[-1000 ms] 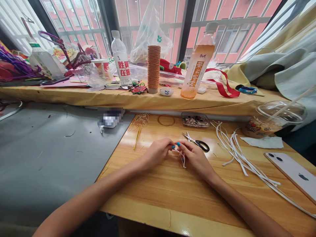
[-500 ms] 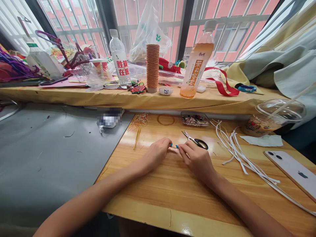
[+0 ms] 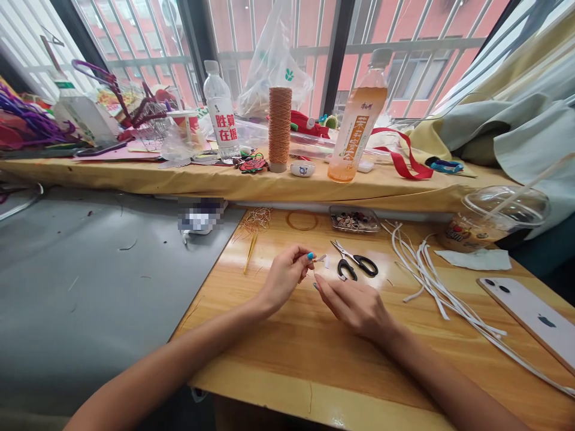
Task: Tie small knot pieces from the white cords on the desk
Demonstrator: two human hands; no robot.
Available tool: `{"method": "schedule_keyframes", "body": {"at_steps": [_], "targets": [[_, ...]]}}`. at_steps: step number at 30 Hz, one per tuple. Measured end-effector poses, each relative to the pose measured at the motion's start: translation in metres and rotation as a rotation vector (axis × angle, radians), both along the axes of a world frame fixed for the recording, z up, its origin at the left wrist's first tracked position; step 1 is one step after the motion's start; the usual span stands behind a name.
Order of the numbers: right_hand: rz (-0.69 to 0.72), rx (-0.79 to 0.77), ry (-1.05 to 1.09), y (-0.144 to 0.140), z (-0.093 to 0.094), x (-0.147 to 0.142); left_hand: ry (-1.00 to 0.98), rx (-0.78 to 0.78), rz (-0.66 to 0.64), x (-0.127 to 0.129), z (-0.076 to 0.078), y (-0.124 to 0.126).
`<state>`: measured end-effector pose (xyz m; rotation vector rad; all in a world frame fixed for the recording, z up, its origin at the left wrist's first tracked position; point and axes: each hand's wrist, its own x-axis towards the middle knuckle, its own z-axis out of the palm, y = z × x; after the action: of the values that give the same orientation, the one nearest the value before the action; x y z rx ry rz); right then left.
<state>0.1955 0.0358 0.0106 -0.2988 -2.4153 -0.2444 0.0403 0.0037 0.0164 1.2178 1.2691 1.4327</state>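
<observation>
My left hand (image 3: 287,274) is closed in a pinch, thumb on top, on a short whitish piece of cord (image 3: 320,258) that sticks out to the right. A thin brown thread (image 3: 314,270) runs down from there towards my right hand (image 3: 356,302), whose fingertips are pinched together at the thread's lower end. Both hands are just above the wooden table, a little apart. Behind my right hand lie black-handled scissors (image 3: 354,260) with blades spread, pointing up and left. Long white cords (image 3: 433,275) lie loosely to the right.
Yellow tweezers (image 3: 250,252), a tangle of thread (image 3: 258,220), a coil of brown cord (image 3: 302,221) and a clear box of small beads (image 3: 354,219) lie behind. On the right are a phone (image 3: 534,314) and a lidded cup (image 3: 471,221). Bottles and a thread spool (image 3: 279,129) line the ledge.
My right hand has moved down and slightly right, uncovering the scissors' second handle. My left hand has turned, so its thumb and the whitish piece show.
</observation>
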Motion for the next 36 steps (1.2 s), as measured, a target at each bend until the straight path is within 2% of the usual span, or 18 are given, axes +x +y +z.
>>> {"method": "schedule_keyframes", "body": {"at_steps": [1,3,6,8,9,11,13,16,18,24,29,33,36], "targets": [[-0.034,-0.081,0.063,0.002,0.000,-0.001,-0.025,0.000,-0.018,0.000,0.003,-0.001],[-0.106,-0.345,0.170,0.008,-0.001,-0.005,0.007,0.018,-0.039,0.000,0.009,-0.003],[-0.145,-0.842,0.234,0.018,0.001,-0.008,0.242,0.105,-0.092,-0.001,0.011,-0.006],[-0.131,-1.063,0.235,0.022,0.002,-0.008,0.443,0.165,-0.164,-0.001,0.007,-0.008],[-0.123,-1.119,0.225,0.023,0.003,-0.008,0.535,0.180,-0.203,-0.001,0.004,-0.008],[-0.139,-1.112,0.212,0.023,0.003,-0.007,0.691,0.183,-0.267,-0.002,-0.001,-0.008],[-0.187,-0.975,0.206,0.021,0.004,-0.007,0.775,0.164,-0.298,-0.002,-0.006,-0.007],[-0.246,-0.731,0.192,0.017,0.003,-0.007,0.782,0.129,-0.290,-0.003,-0.010,-0.003],[-0.270,-0.670,0.185,0.016,0.003,-0.008,0.749,0.099,-0.269,-0.003,-0.011,-0.002],[-0.320,-0.828,0.229,0.013,0.008,-0.009,0.526,0.023,-0.201,0.000,-0.012,-0.001],[-0.328,-1.010,0.273,0.011,0.011,-0.010,0.320,-0.036,-0.235,0.002,-0.011,-0.001],[-0.259,-1.114,0.323,0.014,0.007,-0.010,0.315,-0.002,-0.209,0.003,-0.011,-0.001],[-0.206,-1.225,0.460,0.018,0.004,-0.010,0.309,0.016,-0.162,0.003,-0.010,-0.001]]}}
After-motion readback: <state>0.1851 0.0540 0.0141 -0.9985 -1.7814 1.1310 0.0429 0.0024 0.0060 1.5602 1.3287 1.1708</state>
